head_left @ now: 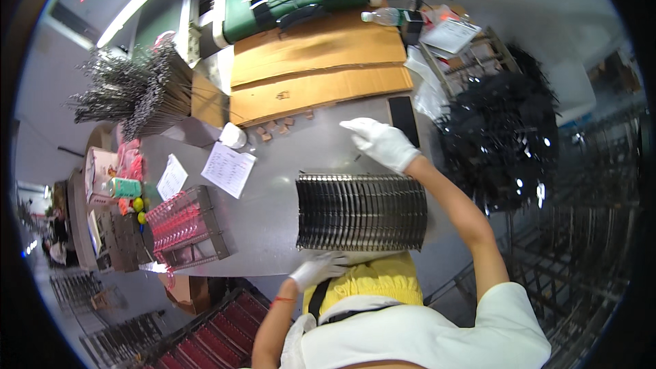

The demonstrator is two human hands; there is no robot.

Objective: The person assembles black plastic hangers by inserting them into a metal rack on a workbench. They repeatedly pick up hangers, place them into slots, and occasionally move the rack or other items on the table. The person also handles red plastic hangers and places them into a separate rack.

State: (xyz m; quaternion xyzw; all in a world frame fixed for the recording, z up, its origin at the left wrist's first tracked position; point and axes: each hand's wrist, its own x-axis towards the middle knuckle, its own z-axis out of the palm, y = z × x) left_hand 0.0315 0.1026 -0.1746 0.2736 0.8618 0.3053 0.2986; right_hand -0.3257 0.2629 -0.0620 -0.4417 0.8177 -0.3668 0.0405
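A block of closely spaced, curved dark metal strips (361, 212) lies at the near edge of the grey metal table (266, 212). My right hand (383, 145), in a white glove, reaches over the table beyond the block. Its fingers point left and are stretched out, with nothing visible in them. Beside that hand lies a flat black rectangular object (403, 120). My left hand (319, 270), also gloved in white, rests flat by the table's near edge, just below the block's left corner, next to the yellow cloth (376, 280) at my waist. Its fingers are apart.
Cardboard sheets (321, 61) cover the far side, with small brown pieces (276, 127) before them. Left are a white cup (233, 137), paper sheets (229, 169), a pink-filled rack (184, 227) and bundled thin rods (147, 89). A black heap (502, 137) stands right.
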